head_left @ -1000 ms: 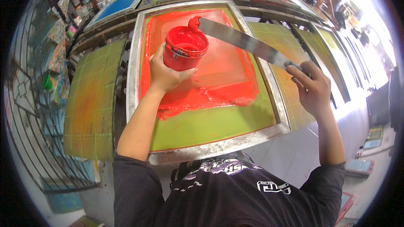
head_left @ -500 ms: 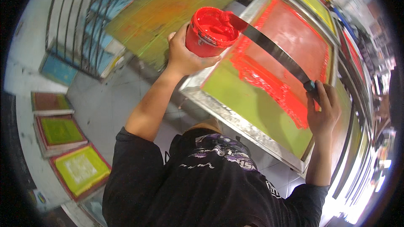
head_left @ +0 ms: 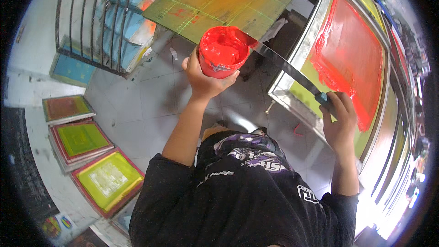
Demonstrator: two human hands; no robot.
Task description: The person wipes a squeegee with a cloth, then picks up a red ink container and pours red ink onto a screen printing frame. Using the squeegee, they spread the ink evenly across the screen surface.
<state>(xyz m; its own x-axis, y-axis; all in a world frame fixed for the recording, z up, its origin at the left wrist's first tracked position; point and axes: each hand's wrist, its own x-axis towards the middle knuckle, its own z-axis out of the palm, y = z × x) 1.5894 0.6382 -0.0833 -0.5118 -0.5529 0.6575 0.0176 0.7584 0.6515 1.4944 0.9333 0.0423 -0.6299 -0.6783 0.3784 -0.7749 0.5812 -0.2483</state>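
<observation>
My left hand (head_left: 206, 78) is wrapped round a red tub (head_left: 218, 67) of thick red ink (head_left: 225, 51), its open top facing up. In my right hand (head_left: 340, 121) is the handle of a long, dark spatula (head_left: 290, 69). Its blade reaches across to the left, and the tip meets the ink at the tub's right rim. To the right lies a metal-framed printing screen (head_left: 299, 106) with yellow-green mesh. Red ink (head_left: 361, 64) covers much of that mesh, with thick ridges along its left edge and near end.
A green board (head_left: 201, 1) with a grid and an orange patch stands ahead. Small framed screens (head_left: 107, 180) lie at the left, near a black metal rack (head_left: 91, 27). Grey floor tiles (head_left: 151, 91) show below my arms. More framed screens line the far right.
The view has swung left, so the screen sits further right. The tub and spatula are now off the screen, over the floor. The spatula tip stays at the tub's rim.
</observation>
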